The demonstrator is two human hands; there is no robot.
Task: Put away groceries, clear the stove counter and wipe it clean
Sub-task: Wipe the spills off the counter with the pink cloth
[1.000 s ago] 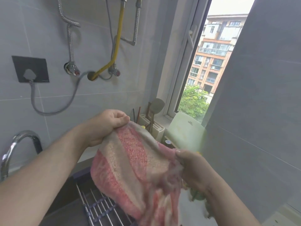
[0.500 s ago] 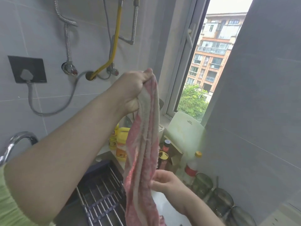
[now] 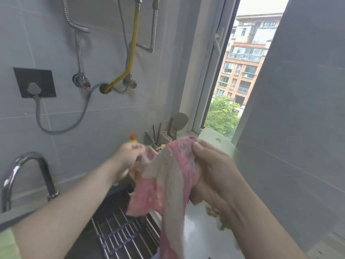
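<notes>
A pink and beige striped cloth (image 3: 168, 186) hangs in front of me above the sink's right edge. My left hand (image 3: 128, 157) pinches its upper left corner and is blurred. My right hand (image 3: 211, 171) grips the upper right edge, fingers wrapped around the fabric. The cloth's lower end trails down past the bottom of the view. The white counter (image 3: 201, 227) lies below it, partly hidden by my right arm.
A dark sink with a metal roll-up rack (image 3: 121, 234) lies below, a chrome tap (image 3: 24, 169) at left. Behind the cloth stand a yellow bottle with an orange cap (image 3: 133, 139), a utensil holder (image 3: 168, 131) and a white cutting board (image 3: 216, 142) by the open window.
My left hand has dropped from head height to chest height. My right hand has risen and taken the cloth's top edge, so the cloth is now spread between both hands.
</notes>
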